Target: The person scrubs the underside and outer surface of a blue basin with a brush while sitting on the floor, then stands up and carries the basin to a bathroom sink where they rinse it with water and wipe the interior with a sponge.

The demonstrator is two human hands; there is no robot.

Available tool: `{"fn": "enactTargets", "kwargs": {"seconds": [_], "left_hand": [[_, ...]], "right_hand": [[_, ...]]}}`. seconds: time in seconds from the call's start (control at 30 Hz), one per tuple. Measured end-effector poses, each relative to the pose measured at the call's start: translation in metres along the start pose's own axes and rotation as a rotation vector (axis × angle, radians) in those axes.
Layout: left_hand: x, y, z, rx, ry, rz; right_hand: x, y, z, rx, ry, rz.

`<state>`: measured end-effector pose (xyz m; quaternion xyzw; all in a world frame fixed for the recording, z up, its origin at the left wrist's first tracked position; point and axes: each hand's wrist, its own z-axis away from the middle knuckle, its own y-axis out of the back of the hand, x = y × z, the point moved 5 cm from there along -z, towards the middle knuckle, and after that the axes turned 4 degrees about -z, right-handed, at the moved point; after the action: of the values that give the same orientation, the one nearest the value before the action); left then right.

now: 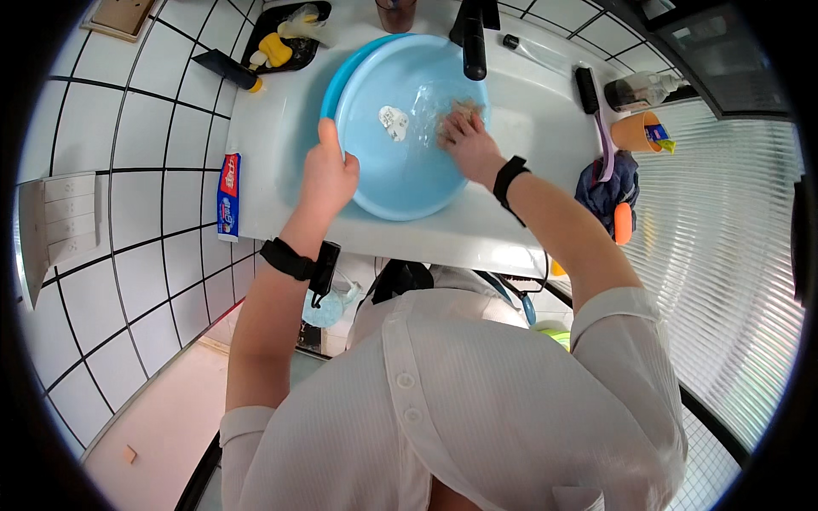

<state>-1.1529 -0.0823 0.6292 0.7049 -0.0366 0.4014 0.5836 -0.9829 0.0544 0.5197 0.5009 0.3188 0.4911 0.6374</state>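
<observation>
A light blue plastic basin [402, 185] with some water in it stands tilted in the white washbasin [517, 121], over a darker blue basin [332, 83]. My left hand [329, 169] grips its left rim, thumb up along the edge. Inside, at the right wall, my right hand [470, 144] lies with spread fingers on a light brown mass [470, 107], perhaps a cloth or scrubber; whether it is grasped cannot be told. A white patch with printing [393, 123] shows on the basin's bottom. The black faucet [474, 51] reaches over the upper right rim.
Toothpaste box [228, 198] and black tube [230, 70] lie on the left ledge, near a black tray [313, 56] with a yellow sponge [275, 50]. On the right are a purple-handled brush [602, 140], pump bottle [639, 91], orange cup [632, 132], dark cloth [607, 188] and orange soap-like bar [623, 223].
</observation>
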Motion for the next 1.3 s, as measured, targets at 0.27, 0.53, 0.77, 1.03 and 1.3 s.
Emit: {"fn": "enactTargets", "kwargs": {"seconds": [0.27, 0.53, 0.77, 1.03, 1.3], "left_hand": [[-0.003, -0.005, 0.002, 0.071, -0.020, -0.010], [-0.003, -0.002, 0.011, 0.105, -0.030, 0.047], [-0.009, -0.002, 0.008, 0.031, -0.008, 0.047], [0.003, -0.009, 0.010, 0.135, -0.055, 0.239], [-0.004, -0.042, 0.075, 0.363, 0.211, 0.568]], "right_hand": [[-0.109, 0.042, -0.012, -0.357, 0.081, -1.251], [-0.105, 0.012, -0.005, -0.230, 0.059, -1.389], [-0.048, -0.005, 0.006, -0.164, 0.046, -0.148], [-0.082, -0.009, 0.023, -0.207, 0.010, -0.563], [-0.117, 0.065, 0.037, -0.191, 0.113, -1.573]]}}
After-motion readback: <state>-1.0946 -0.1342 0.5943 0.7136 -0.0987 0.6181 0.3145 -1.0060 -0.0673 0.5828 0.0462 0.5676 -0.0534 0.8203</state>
